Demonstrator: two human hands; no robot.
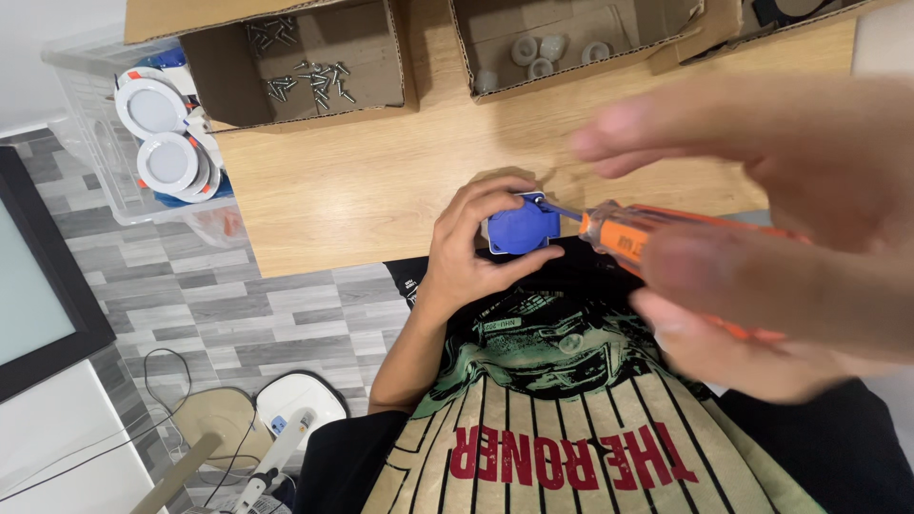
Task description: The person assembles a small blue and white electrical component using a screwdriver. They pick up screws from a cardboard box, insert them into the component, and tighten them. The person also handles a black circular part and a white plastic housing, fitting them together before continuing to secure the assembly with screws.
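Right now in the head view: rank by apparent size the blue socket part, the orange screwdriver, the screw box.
1. Screw box, the cardboard one; largest, though partly cut off by the frame.
2. Orange screwdriver in the right hand; close to the camera and partly hidden, so unsure.
3. Blue socket part in the left hand; smallest.

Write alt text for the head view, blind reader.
Seen from above, a person's left hand grips a small blue socket part at the edge of a wooden table, while the blurred right hand holds an orange-handled screwdriver whose tip meets it. Behind them sit open cardboard boxes, one with loose screws, one with white plastic fittings.
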